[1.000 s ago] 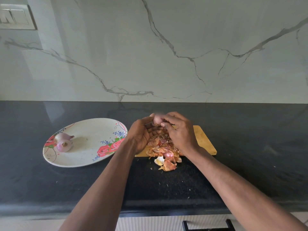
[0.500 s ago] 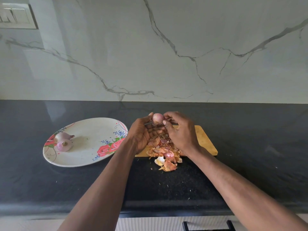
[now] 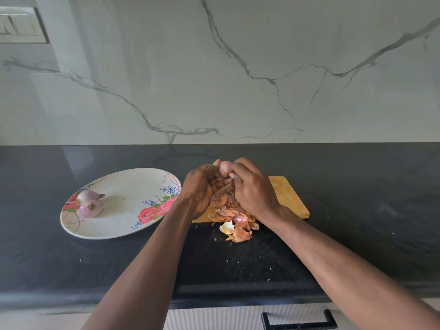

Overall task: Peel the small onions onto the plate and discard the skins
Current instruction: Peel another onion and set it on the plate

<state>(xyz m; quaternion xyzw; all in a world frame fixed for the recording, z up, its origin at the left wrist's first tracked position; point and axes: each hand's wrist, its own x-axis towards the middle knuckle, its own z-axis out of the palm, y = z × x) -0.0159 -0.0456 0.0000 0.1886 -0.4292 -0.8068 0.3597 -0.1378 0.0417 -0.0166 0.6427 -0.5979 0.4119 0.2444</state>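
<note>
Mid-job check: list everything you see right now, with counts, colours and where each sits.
plate: one, white with red roses, on the counter, left of the board.
peeled onions: two, pale purple, at the plate's left edge.
held onion: one, pinkish, between both hands above the board.
cutting board: one, light wood, on the counter behind the hands.
skins: a heap, orange-brown, on the board's near edge and spilling onto the counter.
counter: one, black.
wall: white marble with grey veins.
switch panel: one, white, top left.
handle: one, black, below the counter edge.
left hand: grip on the onion.
right hand: fingers on the onion.
</note>
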